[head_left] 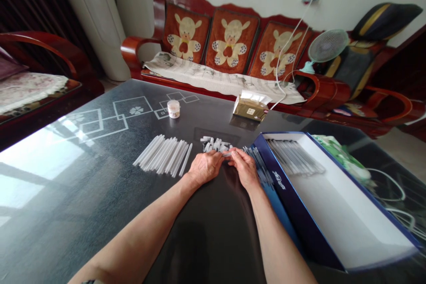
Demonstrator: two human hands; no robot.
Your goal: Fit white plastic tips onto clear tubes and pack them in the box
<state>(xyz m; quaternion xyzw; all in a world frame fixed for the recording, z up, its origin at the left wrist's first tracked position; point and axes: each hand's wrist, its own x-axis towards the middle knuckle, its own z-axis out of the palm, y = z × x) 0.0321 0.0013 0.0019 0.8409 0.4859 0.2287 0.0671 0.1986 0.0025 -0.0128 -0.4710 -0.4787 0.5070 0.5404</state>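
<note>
On glossy dark glass, both hands (226,165) pinch a thin clear tube (227,154).

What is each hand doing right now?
Left hand: closed on one end of a small clear tube.
Right hand: closed on the tube's other end.

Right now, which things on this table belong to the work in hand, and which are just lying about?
In use: left hand, right hand, small caps, white tubes, thin refills, blue box.
Lying about: round pot, tissue pack, fan.
</note>
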